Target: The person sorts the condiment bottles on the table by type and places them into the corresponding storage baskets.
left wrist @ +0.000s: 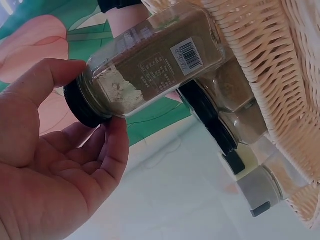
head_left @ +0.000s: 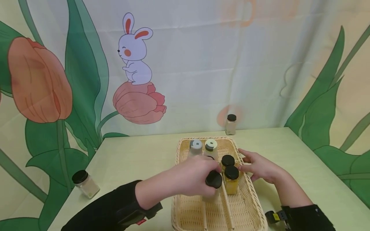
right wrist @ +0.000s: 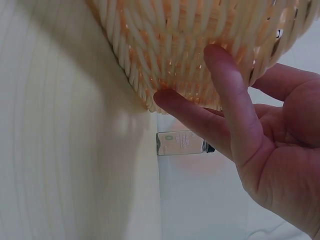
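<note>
My left hand point(head_left: 199, 175) pinches the black lid of a square glass spice jar point(left wrist: 155, 65) between thumb and fingers. The jar, with brownish powder and a barcode label, is in or just over the middle compartment of a wicker basket point(head_left: 250, 199); whether its base touches down is hidden. At the basket's right side, my right hand point(head_left: 263, 166) holds the rim, fingers against the outer wall and thumb over the edge. Beside it, black-lidded jars of yellow powder point(head_left: 231, 184) stand in the right compartment. Behind my left hand are a grey-capped jar point(head_left: 196, 146) and a white-capped jar point(head_left: 211, 146).
A black-lidded jar point(head_left: 86, 184) stands on the table's left side. Another jar point(head_left: 231, 125) stands at the back, by the printed curtain point(head_left: 188, 64). Wicker dividers point(head_left: 226, 205) run lengthwise through the basket. The pale table point(head_left: 138, 154) extends around it.
</note>
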The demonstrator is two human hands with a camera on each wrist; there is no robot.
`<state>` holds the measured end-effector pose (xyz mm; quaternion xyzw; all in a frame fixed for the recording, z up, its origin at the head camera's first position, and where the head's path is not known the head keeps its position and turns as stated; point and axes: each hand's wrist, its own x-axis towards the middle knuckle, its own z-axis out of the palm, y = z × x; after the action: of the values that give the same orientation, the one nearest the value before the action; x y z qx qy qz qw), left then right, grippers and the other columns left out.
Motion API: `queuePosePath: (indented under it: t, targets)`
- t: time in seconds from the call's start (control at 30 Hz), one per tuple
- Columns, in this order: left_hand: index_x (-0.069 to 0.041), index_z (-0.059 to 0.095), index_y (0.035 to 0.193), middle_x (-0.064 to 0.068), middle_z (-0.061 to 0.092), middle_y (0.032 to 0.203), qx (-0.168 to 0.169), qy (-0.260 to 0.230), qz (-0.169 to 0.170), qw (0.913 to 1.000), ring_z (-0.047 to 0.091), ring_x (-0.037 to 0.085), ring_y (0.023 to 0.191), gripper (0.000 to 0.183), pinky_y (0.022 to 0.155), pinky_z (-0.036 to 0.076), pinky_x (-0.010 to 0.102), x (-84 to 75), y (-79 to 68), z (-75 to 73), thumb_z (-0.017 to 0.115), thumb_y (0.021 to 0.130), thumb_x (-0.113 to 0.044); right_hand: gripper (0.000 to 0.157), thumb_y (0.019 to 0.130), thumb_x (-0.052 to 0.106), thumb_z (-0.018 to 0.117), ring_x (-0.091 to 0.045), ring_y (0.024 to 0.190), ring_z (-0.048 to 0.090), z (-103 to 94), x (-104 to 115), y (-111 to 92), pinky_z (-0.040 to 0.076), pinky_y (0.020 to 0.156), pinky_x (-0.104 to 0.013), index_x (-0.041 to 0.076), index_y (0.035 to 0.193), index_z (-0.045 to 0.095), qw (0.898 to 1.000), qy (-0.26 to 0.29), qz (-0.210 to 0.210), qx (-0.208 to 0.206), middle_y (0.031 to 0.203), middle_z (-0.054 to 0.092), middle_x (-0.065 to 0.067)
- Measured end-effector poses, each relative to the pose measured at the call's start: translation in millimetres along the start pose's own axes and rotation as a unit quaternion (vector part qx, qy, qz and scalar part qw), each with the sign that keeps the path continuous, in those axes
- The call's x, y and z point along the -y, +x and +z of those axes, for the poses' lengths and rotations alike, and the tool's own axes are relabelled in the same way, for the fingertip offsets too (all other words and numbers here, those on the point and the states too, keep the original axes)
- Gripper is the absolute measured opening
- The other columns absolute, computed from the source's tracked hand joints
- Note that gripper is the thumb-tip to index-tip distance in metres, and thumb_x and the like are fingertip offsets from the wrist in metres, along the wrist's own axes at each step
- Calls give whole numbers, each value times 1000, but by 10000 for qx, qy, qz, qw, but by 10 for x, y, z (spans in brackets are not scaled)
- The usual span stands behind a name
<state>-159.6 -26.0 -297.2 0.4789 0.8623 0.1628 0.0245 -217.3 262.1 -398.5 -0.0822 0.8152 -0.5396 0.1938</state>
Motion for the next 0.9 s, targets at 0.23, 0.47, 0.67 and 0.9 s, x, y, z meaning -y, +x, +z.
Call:
queuePosePath:
  t: [0.23, 0.47, 0.67, 0.9]
  targets:
    - [-16, 63, 104, -11, 58, 94, 145, -2, -167, 9998, 49, 1, 83, 34, 67, 46, 10, -36, 26, 21, 78, 74, -24, 85, 89, 14, 68, -29, 103, 58, -16, -31, 16, 58, 62, -47, 12, 154, 12, 10000, 76, 62, -19, 141, 29, -35]
    - [-18, 63, 100, -10, 57, 91, 328, 197, -472, 9982, 50, 0, 79, 35, 65, 48, 12, -34, 37, 88, 81, 72, -27, 86, 89, 14, 68, -29, 101, 59, -14, -34, 24, 58, 63, -47, 12, 154, 12, 9999, 80, 59, -31, 141, 30, -35]
    - [-19, 64, 99, -9, 55, 91, 426, 363, -623, 9965, 50, 1, 78, 35, 65, 48, 12, -21, 31, 169, 83, 70, -28, 86, 90, 12, 66, -30, 101, 59, -7, -25, 12, 58, 62, -48, 10, 154, 9, 9998, 170, -11, 47, 141, 28, -37]
    - [-18, 65, 97, -6, 53, 92, 499, 640, -710, 9942, 50, 3, 76, 36, 64, 48, 12, -7, 20, 234, 83, 69, -31, 85, 91, 10, 65, -31, 99, 60, 1, -7, 11, 58, 63, -48, 10, 154, 9, 9998, 215, -13, 46, 141, 27, -37]
